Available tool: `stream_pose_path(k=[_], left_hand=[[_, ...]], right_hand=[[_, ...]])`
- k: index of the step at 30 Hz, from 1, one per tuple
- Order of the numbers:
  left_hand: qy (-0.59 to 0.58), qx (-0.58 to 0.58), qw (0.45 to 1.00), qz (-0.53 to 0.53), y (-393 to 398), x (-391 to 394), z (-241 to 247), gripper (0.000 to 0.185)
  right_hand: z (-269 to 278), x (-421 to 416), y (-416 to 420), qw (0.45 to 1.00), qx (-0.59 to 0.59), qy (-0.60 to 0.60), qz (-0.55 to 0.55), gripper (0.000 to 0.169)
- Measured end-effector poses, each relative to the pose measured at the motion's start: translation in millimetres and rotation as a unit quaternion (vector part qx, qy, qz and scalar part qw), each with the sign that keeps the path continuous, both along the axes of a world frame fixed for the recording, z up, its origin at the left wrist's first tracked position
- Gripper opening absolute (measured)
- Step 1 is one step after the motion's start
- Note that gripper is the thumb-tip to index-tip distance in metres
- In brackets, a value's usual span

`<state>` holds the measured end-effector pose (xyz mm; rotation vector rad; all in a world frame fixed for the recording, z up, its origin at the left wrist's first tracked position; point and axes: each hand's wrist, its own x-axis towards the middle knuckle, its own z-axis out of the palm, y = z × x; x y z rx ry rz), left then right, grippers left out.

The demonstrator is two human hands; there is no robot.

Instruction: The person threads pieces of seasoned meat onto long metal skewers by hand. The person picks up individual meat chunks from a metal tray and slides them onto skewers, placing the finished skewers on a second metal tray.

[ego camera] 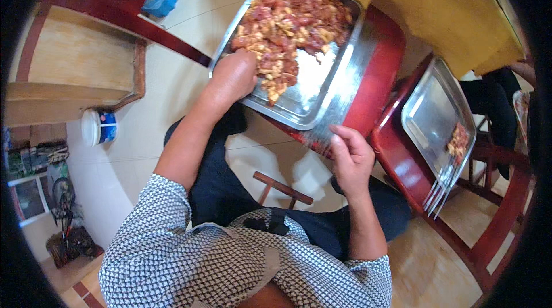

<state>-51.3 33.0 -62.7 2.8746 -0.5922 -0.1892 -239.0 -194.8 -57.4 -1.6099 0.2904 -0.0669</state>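
My left hand (236, 72) reaches over the left rim of a metal tray (308, 122) that holds many chunks of raw, marinated meat (297, 19). Its fingertips are at the meat's edge and out of sight, so a grip cannot be made out. Beside the tray, a bundle of thin metal skewers (345, 97) lies on a red stool or chair seat (379, 66). My right hand (351, 159) is at the near ends of these skewers, thumb and forefinger close together. Whether it pinches one is unclear.
To the right, a second metal tray (431, 101) on a red seat (401, 165) holds a little skewered meat (458, 140), with skewer ends (437, 196) jutting over its rim. A yellow cloth (448, 10) hangs beyond. A white tub (98, 127) stands left. Another person's dark-clothed leg (491, 109) is at far right.
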Motion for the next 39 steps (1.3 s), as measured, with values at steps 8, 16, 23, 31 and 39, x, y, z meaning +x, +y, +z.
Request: stream_pose_path(k=[8, 16, 23, 31, 39], left_hand=[[-0.022, -0.007, 0.999, -0.049, 0, 2, -20, 0.015], [-0.003, -0.034, 0.998, -0.049, 2, 3, -15, 0.019], [0.194, -0.299, 0.927, 0.119, 23, 22, 7, 0.006], [0.288, -0.385, 0.874, 0.07, -3, 5, 27, 0.007], [0.059, -0.197, 0.97, -0.129, -21, -7, 20, 0.009]], right_hand=[[-4, -1, 0, 0.997, -0.057, -0.05, 0.023, 0.02], [3, -7, -10, 0.999, -0.025, -0.042, 0.014, 0.017], [-2, -4, -5, 0.997, -0.06, -0.038, 0.038, 0.022], [-1, -5, -4, 0.997, -0.065, 0.014, 0.026, 0.017], [-1, 1, -3, 0.998, -0.061, 0.035, 0.002, 0.017]])
